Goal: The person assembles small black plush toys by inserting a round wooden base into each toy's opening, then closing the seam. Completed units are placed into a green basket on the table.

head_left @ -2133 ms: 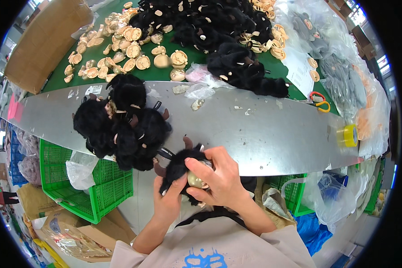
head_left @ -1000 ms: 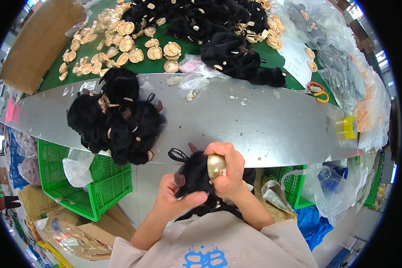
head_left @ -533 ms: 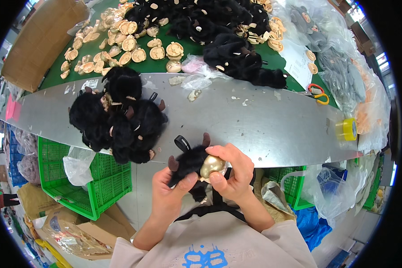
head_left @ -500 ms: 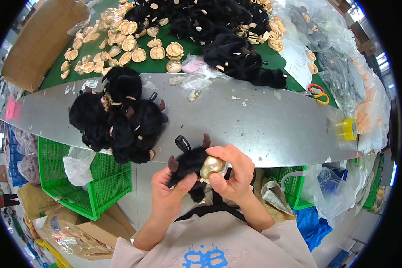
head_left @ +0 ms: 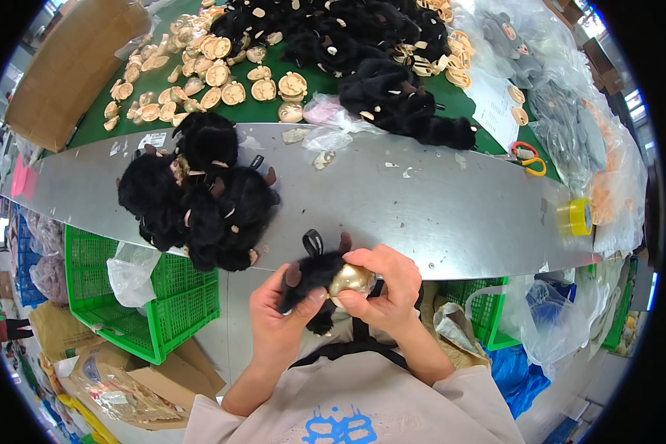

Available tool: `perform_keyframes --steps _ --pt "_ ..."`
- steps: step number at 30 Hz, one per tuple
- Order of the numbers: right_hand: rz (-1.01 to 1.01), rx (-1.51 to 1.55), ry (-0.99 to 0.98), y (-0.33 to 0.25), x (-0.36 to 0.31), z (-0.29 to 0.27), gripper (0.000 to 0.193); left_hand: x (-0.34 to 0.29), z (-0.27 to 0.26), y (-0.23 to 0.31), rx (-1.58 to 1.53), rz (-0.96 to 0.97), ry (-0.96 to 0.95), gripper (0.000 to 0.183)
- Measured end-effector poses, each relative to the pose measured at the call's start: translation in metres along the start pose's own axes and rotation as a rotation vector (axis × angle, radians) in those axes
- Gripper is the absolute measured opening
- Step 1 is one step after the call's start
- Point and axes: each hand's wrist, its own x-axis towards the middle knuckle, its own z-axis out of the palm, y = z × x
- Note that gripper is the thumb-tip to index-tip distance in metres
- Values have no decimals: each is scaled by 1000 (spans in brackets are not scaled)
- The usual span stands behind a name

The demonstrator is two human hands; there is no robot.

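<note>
A black plush toy [head_left: 314,274] with brown horns and a black loop is held just off the table's near edge. My left hand [head_left: 277,307] is closed round its left side, the thumb pressed on the fur. With thumb and fingers, my right hand [head_left: 387,285] grips a shiny gold doll head piece [head_left: 351,280] against the plush's right side. How far the piece sits inside the fur is hidden by my fingers. Left of my hands, several finished-looking black plush toys [head_left: 233,207] lie in a heap on the metal table [head_left: 392,214].
Beyond the metal strip, a green surface [head_left: 100,103] carries many beige face pieces [head_left: 233,93] and black plush skins [head_left: 385,89]. Scissors [head_left: 529,159] and a yellow tape roll [head_left: 579,216] lie at right. Green crates [head_left: 189,311] stand below the table's edge; a carton [head_left: 78,74] stands far left.
The plush has tilted and sunk slightly between my hands, its loop and horns shifting. My right thumb has slid left along the gold piece's lower edge. Both hands keep their hold.
</note>
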Motion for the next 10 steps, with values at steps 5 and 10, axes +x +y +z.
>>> perform_keyframes --steps 5,10 --pt "-62 -103 -40 0 -4 -5 43 -2 -3 6 115 19 -32 21" --pt "-64 -176 4 0 -6 0 45 -8 -4 4 202 17 -36 25"
